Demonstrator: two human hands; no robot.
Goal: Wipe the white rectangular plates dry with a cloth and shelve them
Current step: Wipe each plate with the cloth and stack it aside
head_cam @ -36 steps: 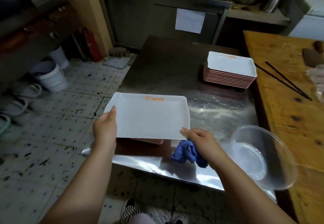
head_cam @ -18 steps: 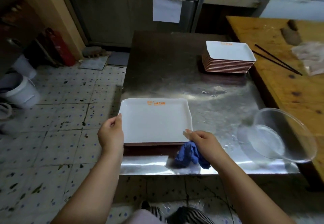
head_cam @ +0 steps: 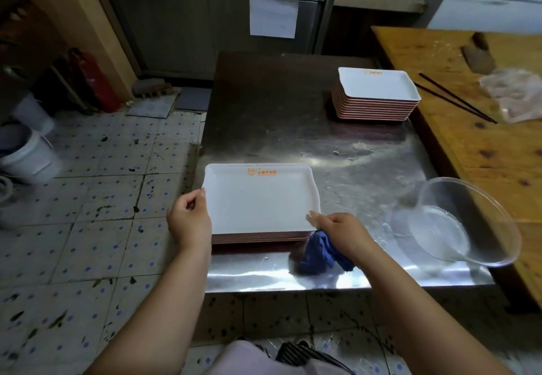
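Observation:
A white rectangular plate with an orange logo lies on top of a low stack of plates at the front left of the steel table. My left hand holds the plate's left edge with curled fingers. My right hand grips a crumpled blue cloth, and its thumb touches the plate's front right corner. A second, taller stack of white plates stands at the table's far right.
A clear plastic bowl with a little water overhangs the table's front right. A wooden table with black chopsticks stands to the right. White buckets and a red extinguisher are on the tiled floor to the left.
The plate, held tilted above the table a second ago, has come down flat onto the near stack. Both hands stay at its edges, with the cloth still in the right hand.

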